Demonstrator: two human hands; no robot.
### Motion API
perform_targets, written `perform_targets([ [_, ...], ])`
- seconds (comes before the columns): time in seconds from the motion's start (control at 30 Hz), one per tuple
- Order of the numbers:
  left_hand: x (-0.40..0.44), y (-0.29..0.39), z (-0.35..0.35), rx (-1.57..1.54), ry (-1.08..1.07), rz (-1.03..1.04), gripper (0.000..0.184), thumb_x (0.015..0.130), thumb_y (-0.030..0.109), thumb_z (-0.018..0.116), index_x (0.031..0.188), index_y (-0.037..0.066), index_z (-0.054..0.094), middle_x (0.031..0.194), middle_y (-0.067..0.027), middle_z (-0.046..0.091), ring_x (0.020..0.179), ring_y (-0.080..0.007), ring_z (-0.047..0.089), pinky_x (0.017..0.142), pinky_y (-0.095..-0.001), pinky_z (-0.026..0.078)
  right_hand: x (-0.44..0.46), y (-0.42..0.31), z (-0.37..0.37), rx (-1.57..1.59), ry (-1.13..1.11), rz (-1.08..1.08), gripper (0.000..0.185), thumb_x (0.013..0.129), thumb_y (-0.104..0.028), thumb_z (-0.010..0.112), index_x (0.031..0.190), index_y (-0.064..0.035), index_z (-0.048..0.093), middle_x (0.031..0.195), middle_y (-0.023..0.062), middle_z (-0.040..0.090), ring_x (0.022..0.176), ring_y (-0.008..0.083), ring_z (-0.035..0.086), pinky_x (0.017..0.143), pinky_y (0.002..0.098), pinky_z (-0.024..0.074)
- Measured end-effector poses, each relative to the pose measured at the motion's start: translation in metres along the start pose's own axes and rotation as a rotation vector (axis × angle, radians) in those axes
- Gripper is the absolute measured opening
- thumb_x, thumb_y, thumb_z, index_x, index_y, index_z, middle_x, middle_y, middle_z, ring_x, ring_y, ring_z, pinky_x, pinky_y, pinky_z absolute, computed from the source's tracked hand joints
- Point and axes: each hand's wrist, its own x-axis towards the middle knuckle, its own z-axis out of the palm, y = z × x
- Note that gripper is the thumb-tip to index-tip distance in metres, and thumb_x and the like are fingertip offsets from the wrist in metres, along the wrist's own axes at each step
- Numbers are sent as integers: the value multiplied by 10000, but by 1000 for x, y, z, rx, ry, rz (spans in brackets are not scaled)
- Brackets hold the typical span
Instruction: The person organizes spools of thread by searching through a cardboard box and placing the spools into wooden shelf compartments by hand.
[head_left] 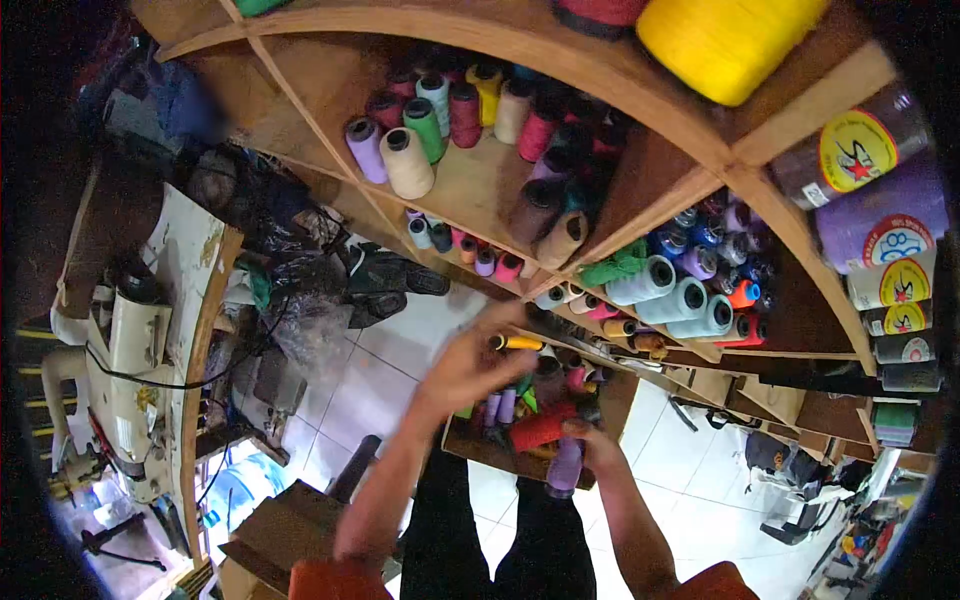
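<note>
My left hand (pixel 465 365), slightly blurred, is raised above an open wooden drawer or box (pixel 618 405), its fingers closed around a small yellow thread spool (pixel 520 343). My right hand (pixel 597 450) grips a purple thread cone (pixel 565 470) at the front right of the box. Touching or very near that hand, a larger red thread cone (pixel 540 428) lies tilted. Small purple spools (pixel 507 405) and a pink spool (pixel 576 377) are among the threads in the box. The far fingers of my right hand are hidden.
Wooden shelves (pixel 480 180) with several thread cones rise ahead. A large yellow cone (pixel 725 45) sits top right. To the left, a sewing machine (pixel 135 340) stands on a worn table (pixel 190 270). A cardboard box (pixel 290 535) is at lower left, above white floor tiles (pixel 375 385).
</note>
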Motion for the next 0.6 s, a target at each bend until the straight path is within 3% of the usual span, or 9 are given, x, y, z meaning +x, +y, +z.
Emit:
perform_targets([
  [0.07, -24, -25, 32, -487, -59, -149, 476, 766, 182, 690, 1179, 25, 514, 1184, -86, 526, 1052, -170, 506, 906, -323, 409, 1, -17, 32, -89, -47, -67, 590, 718, -91, 688, 1240, -33, 421, 952, 73, 586, 690, 177, 583, 555, 294, 484],
  [0.13, -38, -46, 46, -497, 131, -343, 474, 751, 210, 711, 1145, 20, 530, 1112, -80, 565, 1008, -166, 520, 883, -317, 418, 4, -21, 50, -176, 0, -51, 565, 728, -96, 678, 1234, -38, 434, 949, 69, 585, 684, 178, 584, 551, 295, 483],
  [0.17, -40, -50, 46, -501, 189, -310, 475, 743, 223, 719, 1130, 19, 536, 1090, -75, 575, 989, -168, 526, 873, -318, 422, 5, -23, 54, -130, -80, -33, 583, 727, -100, 693, 1243, -41, 428, 934, 70, 589, 685, 175, 585, 551, 295, 486],
  [0.23, -42, -45, 33, -503, 309, -269, 478, 725, 248, 735, 1100, 16, 550, 1046, -66, 595, 950, -172, 539, 852, -321, 431, 12, -16, 72, -53, 46, -34, 586, 723, -111, 701, 1239, -41, 433, 918, 69, 593, 656, 179, 586, 541, 292, 484],
  [0.27, -41, -41, 17, -484, 293, -399, 479, 698, 279, 753, 1052, 14, 567, 1006, -62, 604, 907, -173, 549, 820, -324, 444, 12, -12, 77, -13, 121, -18, 588, 721, -116, 706, 1237, -41, 435, 910, 69, 596, 641, 180, 586, 536, 290, 483],
  [0.3, -43, -45, 17, -544, 452, -371, 464, 687, 287, 754, 1019, 14, 578, 957, -58, 613, 870, -165, 560, 793, -316, 449, 13, -10, 75, -69, 160, 13, 591, 714, -131, 713, 1232, -40, 444, 911, 66, 597, 665, 173, 587, 547, 287, 485],
  [0.33, -44, -33, 3, -610, 417, -319, 381, 752, 221, 708, 1020, -20, 585, 922, -49, 620, 838, -119, 561, 752, -272, 451, 21, -11, 73, -127, 189, 29, 595, 707, -145, 721, 1227, -40, 452, 911, 63, 598, 688, 167, 588, 559, 283, 488],
  [0.43, -32, -32, -28, -539, 289, -158, 243, 805, 190, 641, 923, -22, 628, 845, -54, 638, 767, -110, 576, 697, -258, 458, 31, -44, 102, -262, -182, -143, 572, 697, -206, 736, 1184, -35, 490, 935, 58, 592, 744, 152, 582, 590, 281, 491],
  [0.6, -36, -38, -68, -477, 416, -159, 242, 833, 223, 608, 902, -7, 633, 824, -67, 650, 752, -108, 597, 622, -254, 478, 44, -52, 127, -496, -83, -210, 519, 681, -314, 747, 1075, -34, 555, 916, 82, 604, 768, 188, 587, 661, 312, 492],
])
